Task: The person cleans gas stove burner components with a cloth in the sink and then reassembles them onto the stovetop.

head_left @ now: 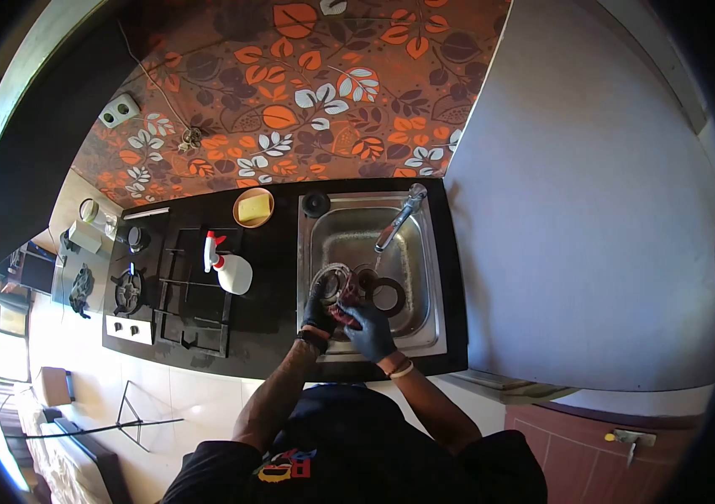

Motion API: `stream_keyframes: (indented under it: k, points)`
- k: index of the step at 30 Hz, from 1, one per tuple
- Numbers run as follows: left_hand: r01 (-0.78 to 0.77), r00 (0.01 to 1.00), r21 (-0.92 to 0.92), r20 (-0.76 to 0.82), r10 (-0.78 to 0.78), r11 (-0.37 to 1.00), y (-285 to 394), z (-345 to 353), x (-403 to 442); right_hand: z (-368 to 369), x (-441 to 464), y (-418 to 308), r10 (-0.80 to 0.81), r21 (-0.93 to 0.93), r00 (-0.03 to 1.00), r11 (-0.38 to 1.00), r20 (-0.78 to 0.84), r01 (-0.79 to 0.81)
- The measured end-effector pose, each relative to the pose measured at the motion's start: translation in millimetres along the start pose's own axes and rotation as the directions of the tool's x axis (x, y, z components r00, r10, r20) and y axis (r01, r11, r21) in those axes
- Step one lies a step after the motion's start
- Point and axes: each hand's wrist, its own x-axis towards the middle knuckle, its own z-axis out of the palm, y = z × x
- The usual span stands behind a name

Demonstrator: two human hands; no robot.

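Got the reddish wad [348, 295] over the sink [414, 318], long axis running roughly toward/away from my body. Right fingers [355, 314] pinch its near end; left fingers [319, 296] curl just left, grip unclear.

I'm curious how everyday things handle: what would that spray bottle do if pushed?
The spray bottle might tip if pushed near its trigger head, which juts sideways. Its smooth, rounded body looks like plastic, so probably firm with slight give. The fill level doesn't show, so its weight is hard to judge.
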Motion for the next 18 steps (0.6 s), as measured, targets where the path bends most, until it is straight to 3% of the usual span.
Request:
stream_keyframes:
  k: [1,4,5,8,9,12,13,16,17,18]
  points:
    - [-0.043,0.996,0.052,-0.072,0.047,0.998,1.7,-6.8,1.7,-7.1,-0.7,-7.9,-0.011,-0.040,1.000,0.999,0.018,0.012]
    - [-0.139,0.972,0.184,-0.162,0.170,0.973,5.5,-24.1,3.1,-21.1,-1.0,7.4,0.352,0.152,0.936,0.924,0.017,-0.350]
    - [-0.134,0.968,0.244,-0.177,0.180,0.960,7.0,-20.9,-1.6,-12.6,-3.1,36.2,0.351,0.270,0.933,0.908,-0.078,-0.319]
    - [-0.096,0.958,0.328,-0.227,0.177,0.940,1.8,-16.7,-5.3,-29.3,31.8,25.0,0.187,0.047,0.958,0.982,-0.216,-0.181]
    - [-0.083,0.954,0.342,-0.243,0.173,0.936,-0.3,-15.6,-4.6,-26.7,38.7,19.6,0.255,0.124,0.955,0.963,-0.150,-0.237]
    - [-0.124,0.965,0.446,-0.156,0.213,0.887,-11.0,5.4,-10.1,-5.0,47.0,1.0,0.087,-0.190,0.996,0.978,0.003,-0.085]
    - [-0.231,0.944,0.466,-0.104,0.312,0.854,-17.1,-4.4,-3.6,6.4,39.9,-1.6,0.105,-0.470,0.994,0.879,0.031,-0.078]
    - [-0.349,0.909,0.516,-0.018,0.417,0.782,-18.0,-61.9,23.3,16.6,32.6,-11.0,0.117,-0.459,0.992,0.884,0.036,-0.088]
    - [-0.277,0.924,0.322,-0.170,0.344,0.905,-8.5,-29.6,4.9,11.0,28.3,-15.1,0.126,-0.419,0.987,0.905,0.104,-0.072]
    - [-0.279,0.916,0.385,-0.169,0.364,0.880,-3.8,-10.7,-5.2,6.1,21.0,-14.6,0.102,-0.379,0.988,0.924,0.112,-0.052]
